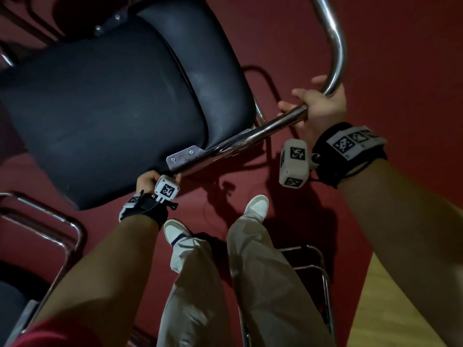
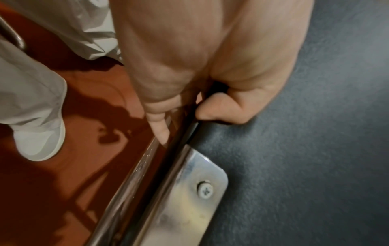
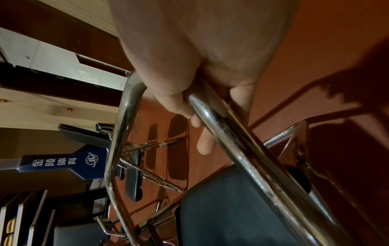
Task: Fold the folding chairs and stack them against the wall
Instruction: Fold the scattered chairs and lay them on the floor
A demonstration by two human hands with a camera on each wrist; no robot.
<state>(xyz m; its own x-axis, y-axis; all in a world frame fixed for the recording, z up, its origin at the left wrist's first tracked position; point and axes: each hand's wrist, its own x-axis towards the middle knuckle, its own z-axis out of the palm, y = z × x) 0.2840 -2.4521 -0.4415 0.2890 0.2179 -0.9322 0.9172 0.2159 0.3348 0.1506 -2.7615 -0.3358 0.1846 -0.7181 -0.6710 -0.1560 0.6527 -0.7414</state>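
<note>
Dark padded chrome-tube folding chair fills upper left, carried. Tube axis runs lower-left to upper-right: left hand pinches lower end by seat, right hand wraps bend.

Folding chair cut off by the head view's top and left edges; legs out of sight. Left hand mostly hidden behind the wrist camera and seat edge. Second chair cropped at the left edge. Right hand blurred, fingertips hidden behind the chrome tube.
</note>
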